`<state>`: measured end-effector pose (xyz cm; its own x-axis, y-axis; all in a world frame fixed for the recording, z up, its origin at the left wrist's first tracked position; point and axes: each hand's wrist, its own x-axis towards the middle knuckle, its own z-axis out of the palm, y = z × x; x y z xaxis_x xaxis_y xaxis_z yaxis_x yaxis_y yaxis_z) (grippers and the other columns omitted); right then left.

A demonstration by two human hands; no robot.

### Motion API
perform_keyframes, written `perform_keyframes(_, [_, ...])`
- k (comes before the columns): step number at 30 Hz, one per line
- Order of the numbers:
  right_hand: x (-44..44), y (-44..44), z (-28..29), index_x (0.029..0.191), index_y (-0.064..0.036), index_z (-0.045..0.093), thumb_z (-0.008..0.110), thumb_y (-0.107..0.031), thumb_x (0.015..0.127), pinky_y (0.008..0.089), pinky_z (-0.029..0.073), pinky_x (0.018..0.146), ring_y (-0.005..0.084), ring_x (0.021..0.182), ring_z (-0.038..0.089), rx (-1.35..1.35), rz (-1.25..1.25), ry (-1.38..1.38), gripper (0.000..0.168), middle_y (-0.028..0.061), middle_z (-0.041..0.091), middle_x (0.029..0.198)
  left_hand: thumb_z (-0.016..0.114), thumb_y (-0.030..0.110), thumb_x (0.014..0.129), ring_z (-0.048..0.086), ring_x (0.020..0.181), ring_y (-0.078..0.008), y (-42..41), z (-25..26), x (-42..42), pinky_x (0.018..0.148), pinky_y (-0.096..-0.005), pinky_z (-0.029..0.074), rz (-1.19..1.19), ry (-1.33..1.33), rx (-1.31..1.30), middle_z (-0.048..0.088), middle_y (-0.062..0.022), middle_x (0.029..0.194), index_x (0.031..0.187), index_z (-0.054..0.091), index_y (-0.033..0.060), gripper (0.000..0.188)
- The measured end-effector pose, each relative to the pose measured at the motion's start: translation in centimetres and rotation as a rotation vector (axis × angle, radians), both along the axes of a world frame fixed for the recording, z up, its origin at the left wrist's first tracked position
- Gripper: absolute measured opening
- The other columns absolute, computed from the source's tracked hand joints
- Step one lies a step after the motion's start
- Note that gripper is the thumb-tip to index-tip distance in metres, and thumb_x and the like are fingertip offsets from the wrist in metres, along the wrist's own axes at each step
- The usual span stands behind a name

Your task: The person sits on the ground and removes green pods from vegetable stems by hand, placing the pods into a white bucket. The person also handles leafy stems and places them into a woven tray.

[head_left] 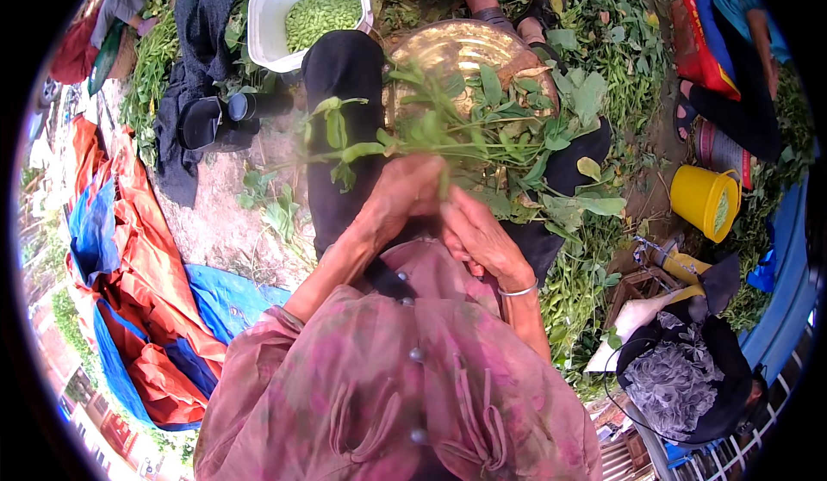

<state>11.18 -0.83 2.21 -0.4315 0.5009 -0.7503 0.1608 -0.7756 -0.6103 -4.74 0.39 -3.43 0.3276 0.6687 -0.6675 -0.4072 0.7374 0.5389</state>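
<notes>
My left hand (407,184) is blurred and closed around a leafy bean plant stem (362,151) that bears green pods. My right hand (475,232), with a metal bangle at its wrist, meets it from the other side with its lower fingers curled. A green pod (444,180) shows blurred between the two hands; which fingers grip it is hidden. Beyond my hands, a round golden metal tray (446,35) carries leaves and stalks. Left of the tray, a white plastic tub (274,25) contains shelled green beans (323,19).
A yellow bucket (694,200) with green contents stands at right. Below it sits a person in dark clothing (685,377); other people are at the upper edges. Bean plants (620,61) heap on the ground. Dark containers (203,122) and an orange-blue tarpaulin (155,274) lie left.
</notes>
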Motion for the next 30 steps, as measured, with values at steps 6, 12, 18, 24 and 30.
perform_keyframes(6, [0.4, 1.1, -1.4, 0.11, -0.005, 0.051, 0.038, -0.02, 0.096, 0.0206, 0.025, 0.027, 0.0055, 0.04, 0.035, 0.0, 0.112, -0.034, 0.025, -0.0013, 0.042, 0.058, 0.052, 0.022, 0.094, 0.033, 0.044, -0.005, 0.5, -0.4, -0.3, 0.043, -0.0204, 0.032, -0.087, 0.071, 0.018, 0.041, 0.004, 0.058, 0.083, 0.056, 0.0053, 0.02])
perform_keyframes(12, [2.0, 2.2, -1.6, 0.098, -0.004, 0.054, 0.046, -0.026, 0.092, 0.0185, 0.022, 0.028, 0.0028, 0.039, 0.032, -0.099, 0.156, 0.255, 0.023, -0.0034, 0.042, 0.059, 0.05, 0.025, 0.094, 0.031, 0.044, -0.0049, 1.0, -1.4, -1.8, 0.042, -0.0193, 0.027, -0.185, -0.143, -0.173, 0.039, 0.0049, 0.057, 0.086, 0.056, 0.0061, 0.021])
perform_keyframes(18, [1.0, 1.4, -1.7, 0.09, -0.002, 0.055, 0.045, -0.028, 0.095, 0.0164, 0.02, 0.03, -0.0001, 0.038, 0.025, 0.042, 0.117, 0.001, 0.028, -0.0081, 0.031, 0.051, 0.057, 0.023, 0.09, 0.037, 0.054, -0.0047, 0.2, 1.3, -1.1, 0.046, -0.0188, 0.029, -0.398, 0.178, 0.16, 0.045, 0.0033, 0.067, 0.102, 0.057, 0.0039, 0.023])
perform_keyframes(24, [2.8, 2.0, -1.4, 0.088, -0.004, 0.054, 0.048, -0.032, 0.095, 0.0172, 0.018, 0.03, -0.0001, 0.038, 0.022, -0.103, 0.014, 0.153, 0.03, -0.0085, 0.031, 0.051, 0.055, 0.015, 0.091, 0.047, 0.057, -0.0069, -0.5, 0.8, -0.8, 0.049, -0.0189, 0.038, -0.179, -0.025, 0.094, 0.057, -0.0017, 0.078, 0.108, 0.056, 0.0003, 0.022])
perform_keyframes(30, [-0.4, -0.5, -2.1, 0.091, -0.003, 0.055, 0.057, -0.018, 0.087, 0.0286, 0.04, 0.049, 0.0167, 0.054, 0.051, 0.497, -0.044, -0.309, 0.016, 0.0072, 0.054, 0.063, 0.05, 0.012, 0.093, 0.048, 0.058, -0.0055, -1.5, -2.0, -0.9, 0.05, -0.0181, 0.039, -0.077, -0.202, 0.008, 0.059, -0.0027, 0.084, 0.11, 0.056, -0.0011, 0.022])
